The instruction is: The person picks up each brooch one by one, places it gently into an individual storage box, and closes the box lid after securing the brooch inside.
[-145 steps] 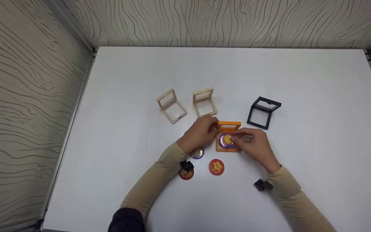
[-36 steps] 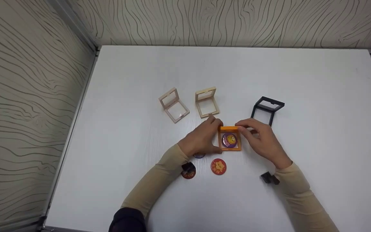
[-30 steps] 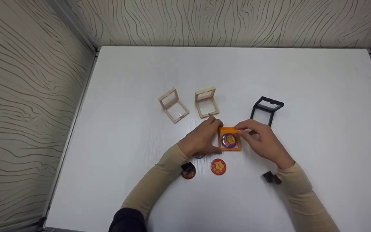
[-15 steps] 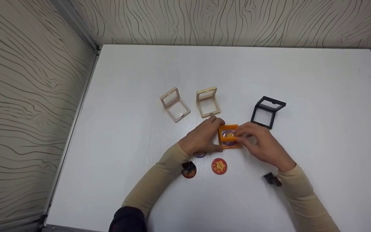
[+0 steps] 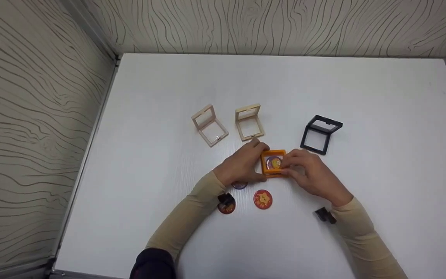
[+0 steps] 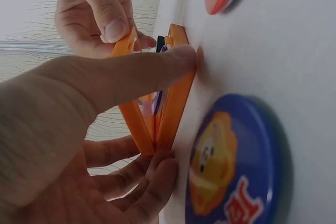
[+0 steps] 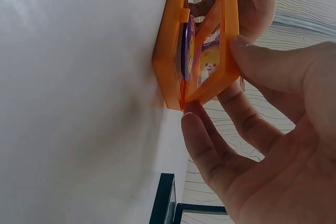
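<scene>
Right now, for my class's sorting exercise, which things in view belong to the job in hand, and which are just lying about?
In the job:
orange frame, gripped by the left hand
its lid, pinched by the right hand
purple badge inside it

Lying about at this moment:
black frame, pinkish frame, cream frame, all open
red star badge
blue badge
reddish-brown badge, partly hidden

Square orange hinged frame (image 7: 168, 59) lies on a white table (image 5: 161, 100), windowed lid (image 7: 226, 69) ajar above a round purple badge (image 7: 187, 51).

Head view high, facing forward and down over white tabletop (image 5: 381, 135). Wrist views low, close, sharing orange display frame (image 6: 175, 100) from opposite sides.
</scene>
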The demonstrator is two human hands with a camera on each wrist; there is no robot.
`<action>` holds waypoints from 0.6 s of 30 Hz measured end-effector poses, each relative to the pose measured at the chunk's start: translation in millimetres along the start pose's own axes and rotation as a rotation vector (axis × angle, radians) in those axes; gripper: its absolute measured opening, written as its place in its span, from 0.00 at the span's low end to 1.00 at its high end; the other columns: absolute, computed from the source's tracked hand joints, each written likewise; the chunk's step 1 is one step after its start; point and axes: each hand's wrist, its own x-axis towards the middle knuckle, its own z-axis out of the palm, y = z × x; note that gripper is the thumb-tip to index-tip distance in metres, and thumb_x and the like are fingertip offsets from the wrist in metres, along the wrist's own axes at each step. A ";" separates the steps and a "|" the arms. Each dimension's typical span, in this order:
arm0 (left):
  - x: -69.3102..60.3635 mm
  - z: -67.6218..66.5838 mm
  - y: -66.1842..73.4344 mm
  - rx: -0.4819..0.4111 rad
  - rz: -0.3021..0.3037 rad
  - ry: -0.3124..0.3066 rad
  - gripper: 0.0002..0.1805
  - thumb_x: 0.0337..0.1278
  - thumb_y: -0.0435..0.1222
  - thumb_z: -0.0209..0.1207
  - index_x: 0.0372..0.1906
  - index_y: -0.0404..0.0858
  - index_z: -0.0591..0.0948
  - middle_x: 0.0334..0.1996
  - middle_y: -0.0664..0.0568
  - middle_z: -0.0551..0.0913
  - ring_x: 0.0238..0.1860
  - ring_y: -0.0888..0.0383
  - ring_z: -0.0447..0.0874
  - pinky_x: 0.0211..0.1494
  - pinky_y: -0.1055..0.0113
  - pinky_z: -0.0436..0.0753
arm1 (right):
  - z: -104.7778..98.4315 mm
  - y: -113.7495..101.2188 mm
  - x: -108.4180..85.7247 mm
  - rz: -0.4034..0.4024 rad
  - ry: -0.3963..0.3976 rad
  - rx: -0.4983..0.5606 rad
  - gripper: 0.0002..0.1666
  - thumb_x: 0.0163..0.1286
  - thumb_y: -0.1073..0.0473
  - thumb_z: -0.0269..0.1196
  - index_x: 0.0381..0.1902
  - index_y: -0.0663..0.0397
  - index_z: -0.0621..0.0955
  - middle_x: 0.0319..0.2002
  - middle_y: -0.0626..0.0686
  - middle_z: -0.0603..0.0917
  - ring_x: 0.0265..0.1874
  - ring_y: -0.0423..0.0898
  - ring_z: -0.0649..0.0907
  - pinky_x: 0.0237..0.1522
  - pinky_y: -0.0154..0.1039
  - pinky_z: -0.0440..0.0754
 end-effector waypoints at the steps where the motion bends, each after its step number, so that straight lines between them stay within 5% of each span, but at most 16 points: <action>1: -0.1 -0.3 0.4 0.003 -0.003 -0.001 0.45 0.52 0.46 0.81 0.73 0.38 0.73 0.63 0.48 0.76 0.62 0.56 0.78 0.74 0.66 0.76 | 0.5 0.0 0.0 -0.001 -0.001 0.000 0.08 0.70 0.64 0.74 0.41 0.44 0.91 0.44 0.42 0.88 0.50 0.44 0.84 0.57 0.48 0.85; 18: -3.0 -2.4 5.8 0.049 -0.044 -0.026 0.45 0.56 0.47 0.79 0.76 0.39 0.72 0.67 0.48 0.75 0.68 0.55 0.76 0.76 0.64 0.75 | 5.3 0.0 0.5 0.038 -0.045 -0.020 0.11 0.69 0.65 0.75 0.41 0.40 0.92 0.45 0.42 0.86 0.51 0.43 0.85 0.60 0.52 0.85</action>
